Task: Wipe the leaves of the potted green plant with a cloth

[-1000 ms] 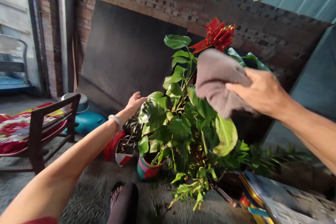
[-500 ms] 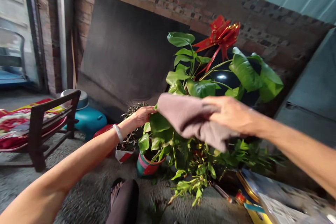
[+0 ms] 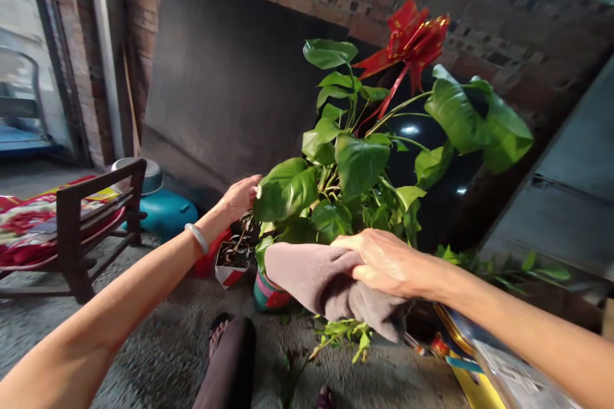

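A large potted plant [image 3: 362, 163] with broad green leaves stands in front of me. My left hand [image 3: 242, 197], with a pale bangle on the wrist, pinches the outer edge of a big glossy leaf [image 3: 286, 190] on the plant's left side. In my right hand [image 3: 378, 262] is a bunched mauve-grey cloth [image 3: 307, 275], held low in front of the plant. The cloth hides part of the green and pink pot [image 3: 265, 294]. A red ribbon bow [image 3: 415, 38] with gold edging sits at the top of the plant.
A dark board [image 3: 230, 77] leans on the brick wall behind. At left are a wooden chair [image 3: 71, 230], a teal stool [image 3: 167, 208] and a small white-and-red planter [image 3: 230, 271]. Newspaper [image 3: 513, 370] and boxes lie at lower right. My foot [image 3: 218, 329] is near the pot.
My right hand has moved down with the cloth, off the leaf it was covering. My left hand has shifted left and slightly up, and the big leaf now shows fully.
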